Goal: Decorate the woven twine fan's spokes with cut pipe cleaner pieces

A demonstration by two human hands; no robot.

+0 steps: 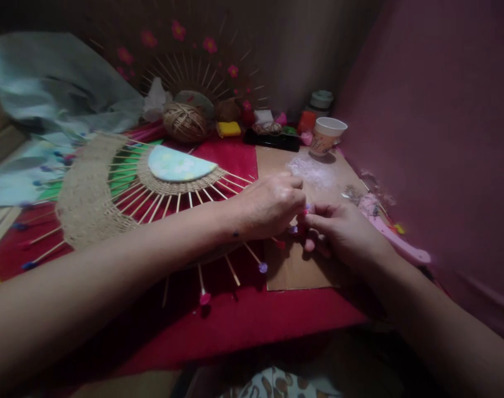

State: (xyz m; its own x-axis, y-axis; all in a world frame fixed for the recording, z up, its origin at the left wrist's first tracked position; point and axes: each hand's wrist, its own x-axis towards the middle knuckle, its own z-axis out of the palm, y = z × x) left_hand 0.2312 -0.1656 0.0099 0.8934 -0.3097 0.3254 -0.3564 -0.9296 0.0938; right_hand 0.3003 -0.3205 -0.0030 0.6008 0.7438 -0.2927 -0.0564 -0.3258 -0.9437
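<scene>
A woven fan of thin sticks (90, 182) lies on the red cloth, with a pale blue half-round piece (179, 164) at its centre. Small pink, purple and blue tips cap several sticks, among them a purple one (262, 267) and a pink one (204, 299). My left hand (272, 202) reaches across the fan, its fingers closed at the right edge; what they hold is hidden. My right hand (339, 226) meets it there, thumb and forefinger pinched at a small pink and purple piece (306, 210).
Cardboard (293, 271) lies under the hands. Behind it stand a paper cup (326, 135), a black phone-like object (271, 140), a twine ball (184, 121) and a yellow packet (228, 129). A pink-handled tool (397, 240) lies at right, near a pink curtain.
</scene>
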